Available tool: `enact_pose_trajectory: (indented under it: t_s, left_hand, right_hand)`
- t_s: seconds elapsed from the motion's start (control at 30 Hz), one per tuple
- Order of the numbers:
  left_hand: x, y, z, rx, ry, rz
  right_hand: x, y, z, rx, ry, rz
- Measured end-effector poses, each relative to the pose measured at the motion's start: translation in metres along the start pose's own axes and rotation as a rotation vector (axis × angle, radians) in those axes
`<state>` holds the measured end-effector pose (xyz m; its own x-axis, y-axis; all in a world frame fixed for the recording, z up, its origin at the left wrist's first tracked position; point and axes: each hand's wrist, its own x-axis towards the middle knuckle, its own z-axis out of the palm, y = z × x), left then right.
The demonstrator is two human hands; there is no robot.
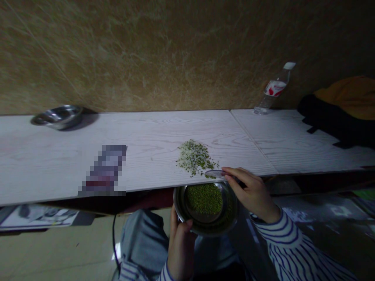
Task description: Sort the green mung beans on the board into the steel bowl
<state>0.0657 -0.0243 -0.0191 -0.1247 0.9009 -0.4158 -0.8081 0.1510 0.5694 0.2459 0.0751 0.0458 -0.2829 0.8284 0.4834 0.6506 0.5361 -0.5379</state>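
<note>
My left hand (181, 244) is closed around the near-left rim of a steel bowl (230, 224), held just under the table's front edge. Inside lie many small green beans (205, 197), which look like mung beans. Between the thumb and fingers of my right hand (253, 191) is a clear plastic spoon (215, 173), low over the tabletop near the edge. Some green beans lie by the spoon's tip. Just beyond it spreads a loose pile of green beans mixed with white grains (193, 156), which resemble rice.
A second steel bowl (63, 119) stands at the back left of the white wood-grain table (146, 128). A blurred-out flat item (105, 169) lies at the left front. Against the wall are a plastic bottle (272, 89) and, far right, a black and orange cloth item (336, 105).
</note>
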Motion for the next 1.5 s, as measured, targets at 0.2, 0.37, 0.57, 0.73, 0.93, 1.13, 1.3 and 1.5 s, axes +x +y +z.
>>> enact_pose_trajectory:
  t_s: [0.2, 0.37, 0.57, 0.73, 0.93, 1.13, 1.3, 1.5]
  left_hand:
    - [0.001, 0.001, 0.001, -0.002, -0.003, 0.0]
    - [0.001, 0.004, 0.004, -0.004, 0.005, -0.009]
    - [0.0, 0.004, 0.007, 0.008, -0.001, -0.001]
    - [-0.001, 0.004, 0.006, 0.016, -0.001, -0.005]
    - [0.0, 0.002, 0.004, 0.011, 0.011, 0.005]
    - [0.0, 0.003, 0.006, 0.0, -0.024, 0.02]
    - [0.0, 0.005, 0.006, -0.003, -0.017, 0.007]
    - [-0.001, 0.005, 0.006, -0.005, 0.0, 0.011]
  right_hand:
    - [0.002, 0.003, 0.0, 0.016, -0.005, 0.005]
    - [0.003, 0.007, -0.002, 0.011, -0.002, 0.006]
    - [-0.001, 0.002, -0.002, 0.01, -0.022, 0.007]
    - [-0.002, -0.004, 0.001, 0.042, -0.023, -0.012]
    - [0.0, -0.002, 0.0, 0.019, 0.003, -0.004]
    - [0.002, 0.001, 0.004, 0.005, 0.027, 0.02]
    - [0.003, 0.0, 0.005, 0.006, 0.035, 0.037]
    - [0.009, -0.002, 0.012, 0.039, 0.033, 0.026]
